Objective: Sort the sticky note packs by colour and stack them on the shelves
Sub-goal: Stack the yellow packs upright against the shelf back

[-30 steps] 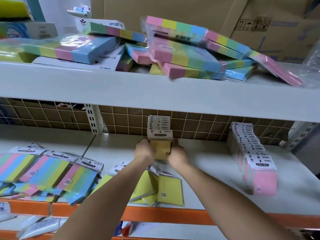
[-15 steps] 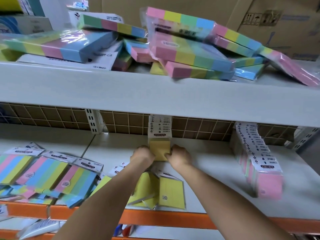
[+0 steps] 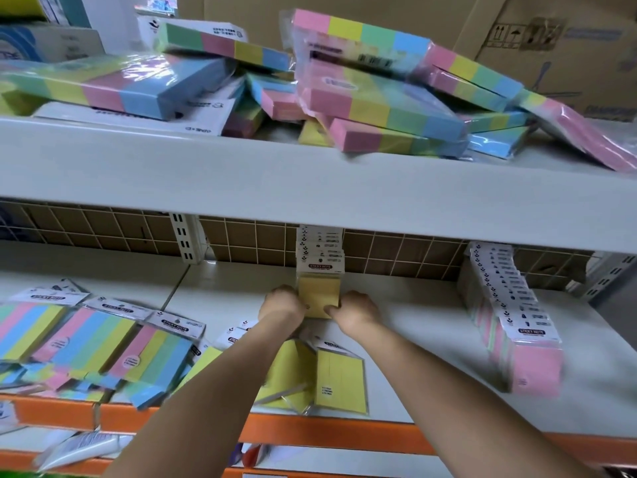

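A row of yellow sticky note packs (image 3: 319, 293) stands upright on the middle shelf (image 3: 431, 326), running back to the wire grid. My left hand (image 3: 282, 303) grips the front pack's left side and my right hand (image 3: 356, 310) grips its right side, fingers curled round the edges. Loose yellow packs (image 3: 339, 381) lie flat near the shelf's front edge, under my forearms. A row of pink packs (image 3: 517, 332) stands at the right. Multicolour striped packs (image 3: 86, 343) lie scattered at the left.
The upper shelf (image 3: 310, 188) holds a jumbled heap of large multicolour packs (image 3: 379, 108), with cardboard boxes (image 3: 551, 39) behind. An orange beam (image 3: 310, 432) edges the middle shelf. More items lie on the shelf below (image 3: 79, 446).
Both hands stay pressed against the front yellow pack and have shifted little. The camera has tilted slightly, so the shelves sit lower in view.
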Available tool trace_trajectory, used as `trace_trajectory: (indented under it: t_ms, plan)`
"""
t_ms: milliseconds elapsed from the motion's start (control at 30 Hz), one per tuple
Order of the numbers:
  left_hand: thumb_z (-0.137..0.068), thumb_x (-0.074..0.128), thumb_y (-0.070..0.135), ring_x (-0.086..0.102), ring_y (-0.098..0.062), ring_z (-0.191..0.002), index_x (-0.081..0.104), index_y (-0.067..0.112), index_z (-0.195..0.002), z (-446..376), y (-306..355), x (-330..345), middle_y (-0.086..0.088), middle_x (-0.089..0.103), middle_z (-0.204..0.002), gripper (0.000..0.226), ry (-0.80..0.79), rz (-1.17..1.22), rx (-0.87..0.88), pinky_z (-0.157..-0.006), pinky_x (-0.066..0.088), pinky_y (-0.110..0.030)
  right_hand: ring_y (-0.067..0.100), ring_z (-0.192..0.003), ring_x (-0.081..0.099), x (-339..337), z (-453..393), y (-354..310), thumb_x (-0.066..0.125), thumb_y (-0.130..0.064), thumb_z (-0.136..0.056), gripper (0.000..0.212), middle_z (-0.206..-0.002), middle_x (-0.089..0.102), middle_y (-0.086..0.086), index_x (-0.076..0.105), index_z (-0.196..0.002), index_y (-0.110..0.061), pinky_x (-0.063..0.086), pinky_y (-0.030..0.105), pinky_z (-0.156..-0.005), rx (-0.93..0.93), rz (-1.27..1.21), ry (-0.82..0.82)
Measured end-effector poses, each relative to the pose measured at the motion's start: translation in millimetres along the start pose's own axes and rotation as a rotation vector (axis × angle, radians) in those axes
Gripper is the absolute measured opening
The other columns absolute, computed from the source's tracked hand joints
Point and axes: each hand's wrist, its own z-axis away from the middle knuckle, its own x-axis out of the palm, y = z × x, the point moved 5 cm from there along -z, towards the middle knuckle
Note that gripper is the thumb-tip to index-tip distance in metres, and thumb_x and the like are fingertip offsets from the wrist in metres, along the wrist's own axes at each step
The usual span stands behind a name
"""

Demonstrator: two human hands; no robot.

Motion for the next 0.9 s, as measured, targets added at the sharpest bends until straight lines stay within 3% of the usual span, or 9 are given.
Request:
trace_trajectory:
  t_ms: [100,200,367,433,500,600,733,833,900]
  plan:
    - [-0.092,0.053,0.018,0.057,-0.029,-0.112,0.061,0.009,-0.112,3,-1,-3,-0.011,0.062,-0.119,0.024,0.011,-0.016,-0.001,-0.083,0.045,-0.031,0.026,-0.100,0.062,-2,0,3,0.058,-0.032,-0.090,0.022,-0.108,0.067,0.009,0.064,-0.096,-0.012,0.039,0.022,-0.070,-0.035,-0.005,-0.032]
    - [-0.091,0.057,0.028,0.057,-0.031,-0.110,0.060,0.009,-0.113,11,0,-3,-0.012,0.062,-0.118,0.029,0.027,-0.035,0.019,-0.083,0.045,-0.033,0.025,-0.082,0.058,-6,4,11,0.057,-0.022,-0.085,0.007,-0.092,0.062,0.006,0.058,-0.085,-0.015,0.036,0.021,-0.060,-0.039,0.015,-0.033]
    - [-0.087,0.055,0.026,0.051,-0.027,-0.114,0.057,0.012,-0.116,39,10,-15,-0.009,0.057,-0.119,0.033,0.186,-0.218,0.093,-0.088,0.040,-0.032,0.020,-0.078,0.060,-13,21,26,0.056,-0.030,-0.088,0.020,-0.096,0.069,0.004,0.068,-0.097,-0.017,0.042,0.023,-0.064,-0.062,0.044,-0.029]
    - [-0.085,0.054,0.022,0.057,-0.028,-0.103,0.058,0.011,-0.108,50,14,-16,-0.009,0.061,-0.112,0.026,0.153,-0.183,0.098,-0.081,0.044,-0.031,0.022,-0.068,0.062,-12,30,36,0.054,-0.033,-0.090,0.021,-0.081,0.067,0.006,0.064,-0.083,-0.015,0.046,0.026,-0.060,0.009,-0.011,-0.123]
    - [-0.083,0.053,0.017,0.059,-0.028,-0.090,0.059,0.011,-0.100,60,15,-16,-0.008,0.064,-0.101,0.019,0.104,-0.132,0.058,-0.074,0.047,-0.030,0.021,-0.049,0.051,-5,40,47,0.055,-0.032,-0.087,0.026,-0.060,0.056,0.009,0.057,-0.074,-0.010,0.041,0.026,-0.050,0.145,-0.130,-0.279]
    - [-0.083,0.055,0.017,0.061,-0.028,-0.100,0.058,0.011,-0.109,75,16,-11,-0.007,0.063,-0.108,0.027,0.054,-0.142,0.028,-0.076,0.046,-0.028,0.016,-0.039,0.037,5,54,56,0.059,-0.036,-0.085,0.033,-0.052,0.042,0.010,0.050,-0.073,-0.007,0.031,0.023,-0.045,0.272,-0.264,-0.423]
    - [-0.086,0.051,0.015,0.062,-0.028,-0.102,0.055,0.008,-0.113,88,17,-2,-0.008,0.061,-0.112,0.029,-0.001,-0.168,0.034,-0.074,0.044,-0.029,0.016,-0.038,0.035,16,67,52,0.064,-0.041,-0.077,0.037,-0.050,0.041,0.011,0.050,-0.071,-0.008,0.033,0.025,-0.047,0.288,-0.338,-0.545]
    - [-0.088,0.045,0.014,0.061,-0.030,-0.105,0.053,0.006,-0.117,98,20,3,-0.011,0.060,-0.116,0.031,-0.044,-0.210,0.045,-0.080,0.047,-0.032,0.021,-0.043,0.046,17,74,50,0.069,-0.054,-0.068,0.051,-0.054,0.049,0.013,0.054,-0.075,-0.005,0.040,0.030,-0.054,0.244,-0.269,-0.562]
    - [-0.088,0.047,0.016,0.062,-0.028,-0.104,0.055,0.006,-0.117,102,20,7,-0.011,0.063,-0.115,0.031,-0.071,-0.237,0.042,-0.080,0.048,-0.032,0.023,-0.047,0.052,15,79,49,0.071,-0.054,-0.073,0.052,-0.061,0.054,0.015,0.055,-0.078,-0.004,0.045,0.028,-0.053,0.227,-0.283,-0.553]
